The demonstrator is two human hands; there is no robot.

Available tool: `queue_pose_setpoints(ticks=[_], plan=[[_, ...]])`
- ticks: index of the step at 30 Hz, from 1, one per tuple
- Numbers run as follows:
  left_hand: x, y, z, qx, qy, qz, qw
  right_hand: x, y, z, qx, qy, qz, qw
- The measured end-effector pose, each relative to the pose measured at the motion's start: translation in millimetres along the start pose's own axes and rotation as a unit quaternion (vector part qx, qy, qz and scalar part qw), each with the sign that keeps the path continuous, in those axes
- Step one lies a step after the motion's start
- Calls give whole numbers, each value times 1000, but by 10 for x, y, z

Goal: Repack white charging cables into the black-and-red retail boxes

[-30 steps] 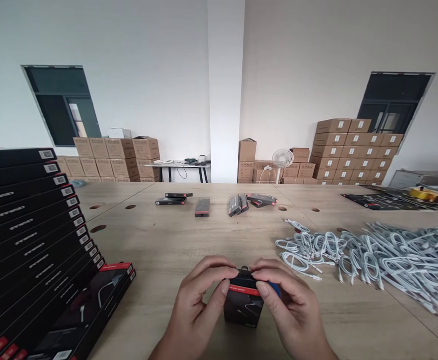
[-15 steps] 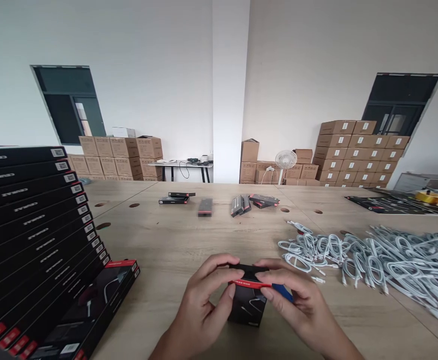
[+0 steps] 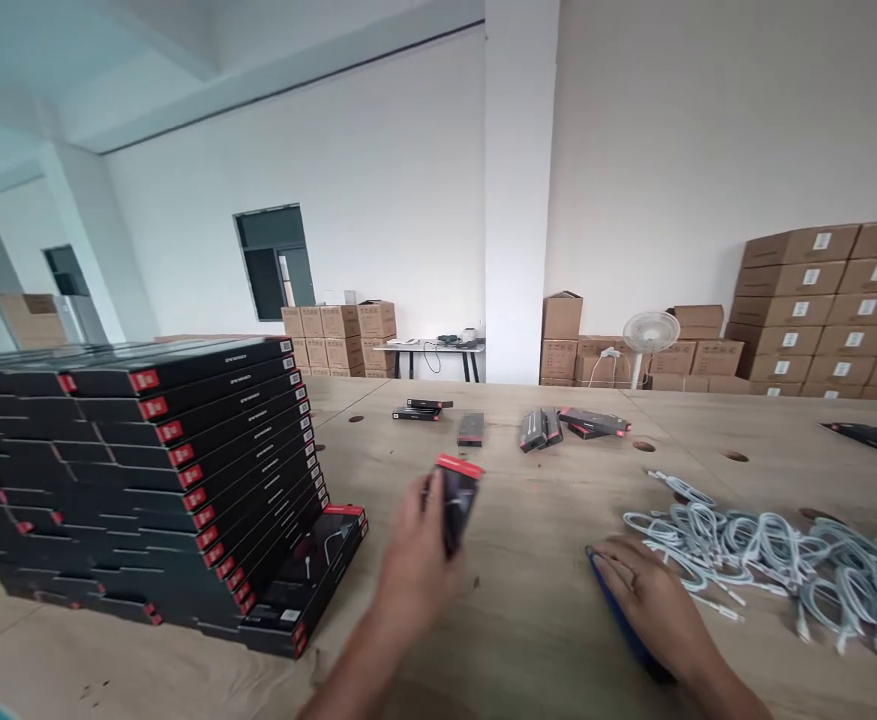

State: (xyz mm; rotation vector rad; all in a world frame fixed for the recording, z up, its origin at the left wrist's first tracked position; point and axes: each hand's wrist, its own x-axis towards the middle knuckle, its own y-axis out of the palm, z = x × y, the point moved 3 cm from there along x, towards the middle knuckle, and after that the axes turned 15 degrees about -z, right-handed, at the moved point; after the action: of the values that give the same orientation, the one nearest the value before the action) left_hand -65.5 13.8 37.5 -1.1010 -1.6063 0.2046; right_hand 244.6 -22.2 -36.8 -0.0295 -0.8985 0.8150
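Observation:
My left hand [image 3: 415,560] is closed around a slim black product box [image 3: 459,495] with a red top edge, holding it tilted above the table. On the right, my right hand [image 3: 652,600] lies over a flat, dark blue object [image 3: 622,610], its fingers curled on the far end. Most of that object is covered, so its kind does not show. Just beyond the right hand lies a heap of coiled white cables [image 3: 738,540].
A tall stack of black boxes [image 3: 250,440] fills the left, with one box [image 3: 325,560] jutting out at its base. Farther back on the table [image 3: 535,610] lie several loose boxes [image 3: 543,428]. Cartons [image 3: 798,310] and a white fan [image 3: 649,332] stand beyond.
My hands have parted: the left carries the box to the left, while the right has let go of it and moved right onto the blue object. The view has swung left.

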Motion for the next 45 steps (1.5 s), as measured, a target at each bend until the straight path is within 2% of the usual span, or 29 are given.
queue_pose_setpoints(ticks=[3,4,6,8,12,20,23,25,28,30,33,36,39,42,45], plan=[[196,-434,612,195,-27,50,979,18,-28,-174,-53,21,26,998],[225,-544,779,224,-34,59,972,17,-30,-208,-54,42,31,997],[222,-682,1029,259,-41,82,962,10,-20,-248,-33,88,42,995],[162,-729,1170,266,-43,105,957,4,-6,-273,-6,127,48,991],[60,-725,1259,270,-47,129,953,6,-9,-316,4,161,34,986],[75,-793,1291,269,-48,165,948,-21,-3,-377,18,181,9,983],[125,-784,1255,278,-43,164,946,-45,28,-395,23,177,-4,984],[216,-701,1160,265,-30,140,954,-57,57,-392,20,168,-8,985],[431,-363,909,171,-20,109,979,-67,102,-390,7,158,-8,987],[613,17,726,111,-21,118,986,-74,123,-402,4,159,-13,987],[953,700,542,68,-51,122,989,-81,137,-422,21,166,-27,986],[1344,1348,480,51,-115,84,988,-70,131,-408,27,153,-42,987],[1682,1881,452,42,-187,38,981,-41,108,-368,5,115,-59,992],[1909,2302,423,17,-243,8,970,-12,108,-352,-18,92,-54,994],[2043,2586,416,-27,-272,-12,962,8,133,-351,-43,99,-29,994]])
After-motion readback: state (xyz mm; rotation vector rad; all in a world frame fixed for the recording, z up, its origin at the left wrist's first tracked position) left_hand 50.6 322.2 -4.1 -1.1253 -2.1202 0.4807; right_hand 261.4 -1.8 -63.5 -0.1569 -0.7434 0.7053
